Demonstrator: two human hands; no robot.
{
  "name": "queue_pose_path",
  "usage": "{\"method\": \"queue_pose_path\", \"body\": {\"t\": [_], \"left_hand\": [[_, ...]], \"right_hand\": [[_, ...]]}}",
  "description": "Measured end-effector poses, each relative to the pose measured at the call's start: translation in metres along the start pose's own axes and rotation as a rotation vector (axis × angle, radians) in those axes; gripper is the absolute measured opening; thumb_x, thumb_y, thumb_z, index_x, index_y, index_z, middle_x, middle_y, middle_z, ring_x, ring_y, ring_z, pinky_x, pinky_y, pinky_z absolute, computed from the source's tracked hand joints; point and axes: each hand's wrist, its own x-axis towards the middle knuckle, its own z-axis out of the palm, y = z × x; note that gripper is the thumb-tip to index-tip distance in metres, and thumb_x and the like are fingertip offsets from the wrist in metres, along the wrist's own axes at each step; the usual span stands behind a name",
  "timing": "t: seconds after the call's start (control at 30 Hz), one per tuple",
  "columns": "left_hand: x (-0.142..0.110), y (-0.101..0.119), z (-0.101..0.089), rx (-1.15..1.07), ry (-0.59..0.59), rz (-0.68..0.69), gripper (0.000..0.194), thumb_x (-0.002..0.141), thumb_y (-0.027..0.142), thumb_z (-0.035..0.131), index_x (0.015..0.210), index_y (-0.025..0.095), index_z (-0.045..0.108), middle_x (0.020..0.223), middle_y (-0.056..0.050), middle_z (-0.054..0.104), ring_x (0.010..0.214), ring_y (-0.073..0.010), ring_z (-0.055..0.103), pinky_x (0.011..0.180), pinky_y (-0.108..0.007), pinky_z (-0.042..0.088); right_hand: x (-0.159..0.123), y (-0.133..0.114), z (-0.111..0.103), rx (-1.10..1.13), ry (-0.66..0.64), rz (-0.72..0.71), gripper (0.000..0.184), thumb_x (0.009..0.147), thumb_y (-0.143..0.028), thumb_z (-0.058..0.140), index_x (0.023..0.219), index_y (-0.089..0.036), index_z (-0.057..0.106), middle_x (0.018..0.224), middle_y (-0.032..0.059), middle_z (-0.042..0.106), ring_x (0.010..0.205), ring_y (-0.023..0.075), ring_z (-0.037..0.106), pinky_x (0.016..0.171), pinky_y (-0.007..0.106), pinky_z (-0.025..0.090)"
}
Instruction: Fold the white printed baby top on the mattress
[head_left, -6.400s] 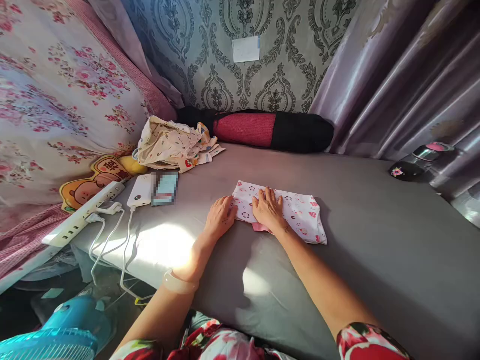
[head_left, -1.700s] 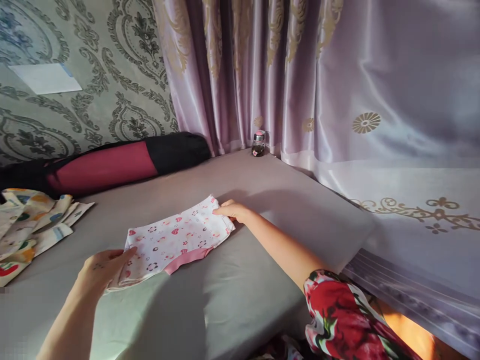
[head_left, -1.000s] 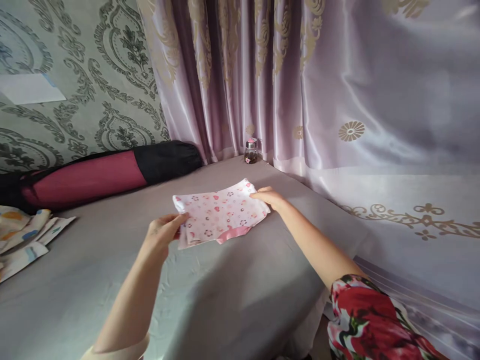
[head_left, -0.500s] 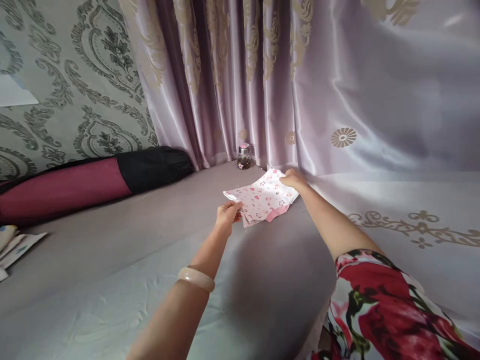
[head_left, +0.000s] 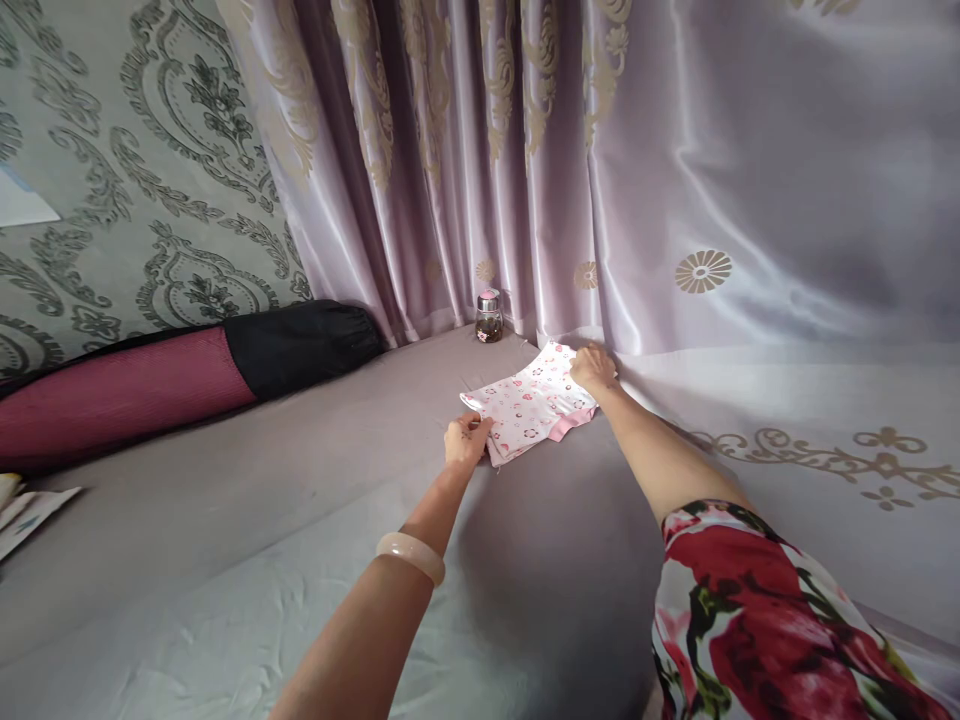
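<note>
Workpiece: one printed cloth (head_left: 523,402), white with small red and dark motifs and a pink trim along the near edge. Location: the far corner of the grey bed sheet (head_left: 322,480), near the foot of the lilac curtain (head_left: 559,190). The jar (head_left: 489,318) stands upright behind the cloth and apart from it.

Left hand (head_left: 466,440): closed in a pinch on the left end of the cloth, at the near side, with the thumb on top. The bangle (head_left: 411,558) sits well back from the wrist.

Right hand (head_left: 595,369): fingers curled, in contact with the opposite end. The fingertips are hidden, so it cannot be told whether this hand grips the edge or only presses on it.

Status, done: the cloth is judged to be folded, as stacked layers show at its near left corner, and it is spread out between the hands, close to the curtain.

Status, not done: neither hand is clear of the cloth, and its outline is uneven, with the left end not squared. At the left edge of the view, other fabric (head_left: 34,515) lies loose, well apart from both hands
</note>
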Motion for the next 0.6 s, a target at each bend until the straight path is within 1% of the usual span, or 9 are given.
{"method": "queue_pose_path", "body": {"t": [0.07,0.13,0.2,0.3,0.37,0.43,0.5,0.6], "left_hand": [[-0.001,-0.004,-0.002,0.245,0.036,0.157,0.013,0.08,0.033,0.065,0.079,0.02,0.066,0.076,-0.003,0.064,0.078,-0.0188,0.062,0.073,-0.028,0.05],[-0.002,-0.007,-0.004,0.479,0.091,0.289,0.018,0.083,0.036,0.062,0.089,0.02,0.068,0.092,-0.009,0.065,0.098,-0.0247,0.061,0.087,-0.034,0.048],[-0.004,-0.013,-0.01,0.615,0.129,0.346,0.029,0.084,0.038,0.062,0.105,0.018,0.066,0.107,-0.013,0.063,0.111,-0.0285,0.056,0.096,-0.04,0.044],[-0.01,-0.026,-0.029,0.765,0.107,0.398,0.039,0.087,0.037,0.059,0.12,0.016,0.059,0.119,-0.016,0.059,0.116,-0.0298,0.053,0.103,-0.044,0.04],[-0.018,-0.038,-0.051,0.854,0.078,0.428,0.042,0.088,0.036,0.056,0.125,0.016,0.056,0.124,-0.017,0.058,0.116,-0.0299,0.054,0.104,-0.045,0.04],[-0.03,-0.052,-0.077,0.921,0.06,0.462,0.045,0.089,0.039,0.053,0.128,0.017,0.055,0.129,-0.016,0.056,0.12,-0.0301,0.053,0.106,-0.045,0.039],[-0.046,-0.065,-0.107,0.969,0.055,0.475,0.05,0.092,0.045,0.047,0.132,0.015,0.053,0.135,-0.017,0.053,0.126,-0.0304,0.049,0.11,-0.045,0.037],[-0.077,-0.084,-0.156,1.044,0.061,0.402,0.065,0.092,0.056,0.039,0.14,0.014,0.047,0.146,-0.016,0.046,0.138,-0.0301,0.039,0.115,-0.044,0.031]], "right_hand": [[-0.002,0.003,0.009,-0.001,0.045,-0.014,0.037,0.095,-0.018,0.042,0.124,-0.009,0.063,0.134,0.0207,0.054,0.125,0.0299,0.05,0.099,0.036,0.043],[-0.006,0.006,0.017,-0.007,0.112,-0.028,0.038,0.094,-0.014,0.039,0.126,-0.009,0.061,0.132,0.0208,0.055,0.124,0.0305,0.05,0.099,0.038,0.041],[-0.011,0.007,0.025,-0.012,0.161,-0.057,0.04,0.093,-0.012,0.039,0.129,-0.01,0.057,0.131,0.02,0.056,0.123,0.0304,0.05,0.101,0.039,0.039],[-0.02,0.005,0.037,-0.01,0.143,-0.144,0.043,0.094,-0.016,0.039,0.135,-0.013,0.051,0.137,0.0182,0.054,0.128,0.0289,0.046,0.106,0.041,0.034],[-0.024,0.001,0.044,-0.005,0.094,-0.198,0.045,0.098,-0.025,0.034,0.139,-0.015,0.047,0.146,0.0161,0.048,0.135,0.0285,0.039,0.111,0.046,0.028],[-0.026,-0.002,0.049,0.004,0.023,-0.208,0.049,0.101,-0.033,0.026,0.144,-0.018,0.044,0.156,0.0124,0.037,0.142,0.0288,0.029,0.115,0.052,0.022],[-0.027,-0.004,0.051,0.022,-0.062,-0.162,0.055,0.101,-0.04,0.02,0.149,-0.02,0.039,0.162,0.0089,0.027,0.147,0.0305,0.02,0.117,0.057,0.017],[-0.028,-0.006,0.05,0.035,-0.154,-0.083,0.061,0.1,-0.048,0.017,0.154,-0.022,0.031,0.165,0.007,0.018,0.15,0.0351,0.011,0.117,0.062,0.011]]}}
